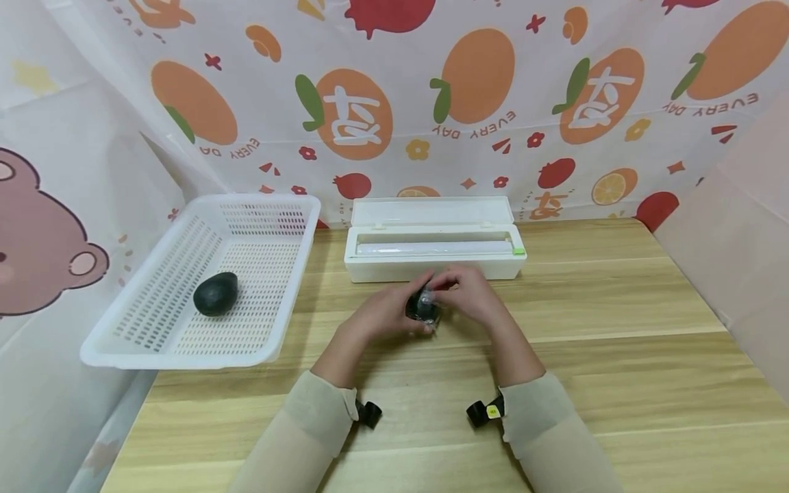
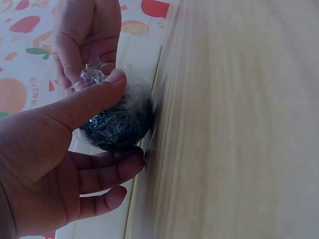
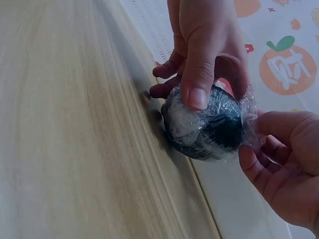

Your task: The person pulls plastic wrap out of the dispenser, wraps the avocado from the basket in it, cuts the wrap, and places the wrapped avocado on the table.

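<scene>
Avocado (image 3: 214, 130) in clear film (image 3: 250, 117), just in front of the cling-film box (image 1: 394, 269) toward the worktop's (image 1: 616, 376) far edge: gripped immediately to the right of the left hand (image 1: 387, 308), between thumb and curled fingers, and just left of the right hand (image 1: 466, 292), with fingertips pinching the bunched film. Pointing with that gathered film end at the right fingertips; cannot tell the long axis under wrap and fingers.

The head view is bright; both wrist views are dimmer. Glints dot the plastic film (image 3: 187, 122) near mid-frame, and soft shadow darkens the tabletop (image 3: 75, 129) alongside.
</scene>
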The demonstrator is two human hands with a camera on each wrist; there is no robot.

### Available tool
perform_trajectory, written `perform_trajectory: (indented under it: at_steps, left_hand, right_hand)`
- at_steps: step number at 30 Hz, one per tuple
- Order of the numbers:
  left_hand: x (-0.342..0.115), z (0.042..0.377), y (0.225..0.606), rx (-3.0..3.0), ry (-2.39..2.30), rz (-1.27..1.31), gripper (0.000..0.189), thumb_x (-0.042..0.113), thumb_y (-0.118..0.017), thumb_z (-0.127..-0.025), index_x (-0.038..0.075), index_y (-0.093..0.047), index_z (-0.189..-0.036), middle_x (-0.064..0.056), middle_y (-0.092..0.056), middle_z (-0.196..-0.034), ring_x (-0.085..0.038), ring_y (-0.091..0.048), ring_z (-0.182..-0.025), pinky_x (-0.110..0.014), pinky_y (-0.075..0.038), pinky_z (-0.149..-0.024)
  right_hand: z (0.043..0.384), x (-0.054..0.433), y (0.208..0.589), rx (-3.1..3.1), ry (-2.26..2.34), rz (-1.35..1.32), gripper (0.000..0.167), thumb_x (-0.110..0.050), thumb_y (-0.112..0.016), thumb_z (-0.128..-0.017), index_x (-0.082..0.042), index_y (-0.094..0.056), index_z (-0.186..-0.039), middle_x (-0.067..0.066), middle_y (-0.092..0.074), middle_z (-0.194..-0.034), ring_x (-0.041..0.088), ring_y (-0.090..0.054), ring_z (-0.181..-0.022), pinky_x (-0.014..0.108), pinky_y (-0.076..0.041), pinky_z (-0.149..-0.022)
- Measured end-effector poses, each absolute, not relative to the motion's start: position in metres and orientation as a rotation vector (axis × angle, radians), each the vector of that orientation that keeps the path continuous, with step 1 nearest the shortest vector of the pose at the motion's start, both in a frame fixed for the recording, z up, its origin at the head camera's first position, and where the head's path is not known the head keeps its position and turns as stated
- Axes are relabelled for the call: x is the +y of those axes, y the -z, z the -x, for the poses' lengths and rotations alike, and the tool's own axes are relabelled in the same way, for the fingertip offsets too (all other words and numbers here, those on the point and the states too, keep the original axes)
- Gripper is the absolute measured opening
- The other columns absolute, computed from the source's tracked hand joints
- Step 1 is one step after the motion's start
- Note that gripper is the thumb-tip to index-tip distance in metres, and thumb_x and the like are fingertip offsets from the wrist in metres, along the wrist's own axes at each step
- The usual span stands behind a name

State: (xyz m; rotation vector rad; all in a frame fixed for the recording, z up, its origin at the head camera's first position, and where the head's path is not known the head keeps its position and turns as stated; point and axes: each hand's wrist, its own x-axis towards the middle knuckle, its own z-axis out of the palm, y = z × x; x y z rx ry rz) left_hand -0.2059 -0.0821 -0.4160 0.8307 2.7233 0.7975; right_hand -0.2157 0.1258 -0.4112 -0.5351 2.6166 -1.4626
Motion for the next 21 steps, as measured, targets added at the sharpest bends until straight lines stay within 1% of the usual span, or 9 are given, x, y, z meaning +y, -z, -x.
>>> perform_trajectory:
  at_steps: [3,5,7,10,14,16,18,21]
  left_hand:
    - [-0.084,0.207,0.416,2.702,-0.81,-0.854,0.101,0.045,-0.083,-0.076,0.038,-0.022,-0.156,-0.002,-0.055,-0.143,-0.019,-0.055,-0.125,-0.039,-0.042,-0.107]
    - [-0.086,0.207,0.416,2.68,-0.819,-0.868,0.099,0.044,-0.082,-0.077,0.04,-0.022,-0.155,-0.002,-0.054,-0.144,-0.018,-0.054,-0.126,-0.039,-0.042,-0.107]
    - [-0.088,0.207,0.416,2.655,-0.829,-0.881,0.096,0.043,-0.08,-0.079,0.041,-0.022,-0.155,-0.001,-0.053,-0.144,-0.016,-0.053,-0.126,-0.038,-0.042,-0.107]
    - [-0.092,0.208,0.416,2.623,-0.844,-0.918,0.09,0.04,-0.078,-0.082,0.042,-0.025,-0.154,0.0,-0.053,-0.144,-0.013,-0.054,-0.124,-0.036,-0.043,-0.106]
    - [-0.094,0.208,0.415,2.599,-0.866,-0.941,0.081,0.036,-0.075,-0.086,0.046,-0.028,-0.151,0.001,-0.057,-0.141,-0.011,-0.057,-0.116,-0.035,-0.046,-0.101]
    - [-0.094,0.208,0.415,2.6,-0.857,-0.932,0.078,0.036,-0.073,-0.087,0.049,-0.028,-0.15,0.001,-0.058,-0.139,-0.012,-0.059,-0.111,-0.035,-0.047,-0.098]
    - [-0.094,0.208,0.414,2.603,-0.849,-0.931,0.077,0.036,-0.072,-0.088,0.05,-0.029,-0.149,0.0,-0.058,-0.14,-0.013,-0.059,-0.11,-0.036,-0.048,-0.097]
    - [-0.095,0.209,0.414,2.607,-0.845,-0.942,0.075,0.034,-0.072,-0.089,0.048,-0.031,-0.15,-0.001,-0.056,-0.142,-0.014,-0.06,-0.113,-0.037,-0.048,-0.098]
  right_hand:
    - [0.216,0.127,0.412,2.615,1.427,0.672,0.014,-0.013,-0.071,-0.089,-0.012,-0.078,-0.101,0.001,-0.069,-0.103,0.019,-0.062,-0.098,0.034,-0.052,-0.082]
    - [0.216,0.129,0.413,2.59,1.427,0.727,0.018,-0.009,-0.066,-0.091,-0.01,-0.077,-0.105,0.002,-0.067,-0.105,0.019,-0.06,-0.101,0.033,-0.051,-0.084]
    - [0.216,0.131,0.412,2.551,1.451,0.745,0.023,-0.003,-0.062,-0.09,-0.009,-0.077,-0.107,0.003,-0.066,-0.107,0.019,-0.059,-0.103,0.033,-0.049,-0.085]
    - [0.217,0.134,0.414,2.514,1.501,0.708,0.023,-0.002,-0.066,-0.088,-0.012,-0.077,-0.105,0.001,-0.068,-0.106,0.019,-0.06,-0.099,0.033,-0.049,-0.083]
    - [0.22,0.134,0.419,2.511,1.562,0.585,0.016,-0.009,-0.077,-0.084,-0.014,-0.073,-0.099,0.003,-0.067,-0.096,0.019,-0.058,-0.085,0.031,-0.05,-0.074]
    - [0.221,0.134,0.422,2.519,1.575,0.538,0.019,-0.012,-0.08,-0.082,-0.012,-0.068,-0.097,0.005,-0.063,-0.09,0.02,-0.055,-0.08,0.029,-0.048,-0.069]
    - [0.221,0.135,0.423,2.521,1.579,0.499,0.023,-0.014,-0.081,-0.081,-0.01,-0.064,-0.096,0.006,-0.057,-0.085,0.02,-0.052,-0.077,0.029,-0.045,-0.066]
    - [0.221,0.137,0.424,2.519,1.557,0.481,0.028,-0.017,-0.081,-0.081,-0.009,-0.062,-0.1,0.009,-0.055,-0.085,0.022,-0.051,-0.076,0.03,-0.045,-0.065]
